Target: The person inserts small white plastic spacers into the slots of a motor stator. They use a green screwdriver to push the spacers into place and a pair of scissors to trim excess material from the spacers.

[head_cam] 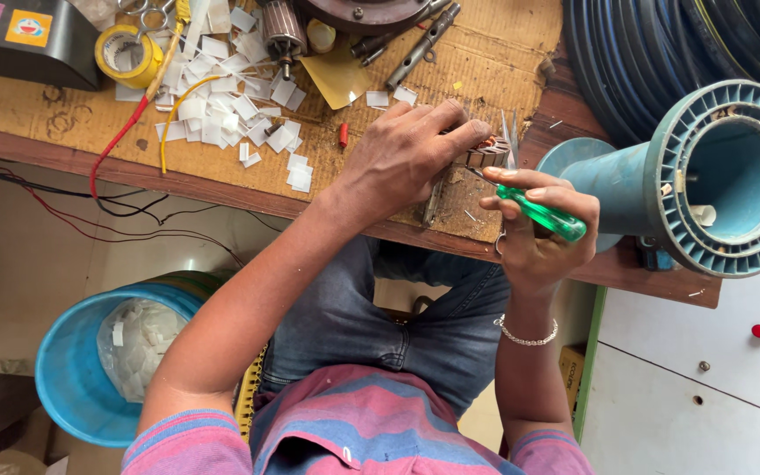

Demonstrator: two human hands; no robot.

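So the workbench (63, 110) runs across the top, with the person's legs tucked under its near edge. The left hand (402, 158) sits on the bench over a small motor core (488, 152), and the right hand (538, 233) is just to the right of it, off the edge, gripping a screwdriver (545, 214) whose tip touches the core. A heap of paper slips (222, 105) lies left of the hands, with a tape roll (127, 54) behind it. A big spool (714, 176) lies on the bench's right end, hose coils (661, 44) behind it. A bucket (72, 378) stands on the floor, lower left, under the bench.
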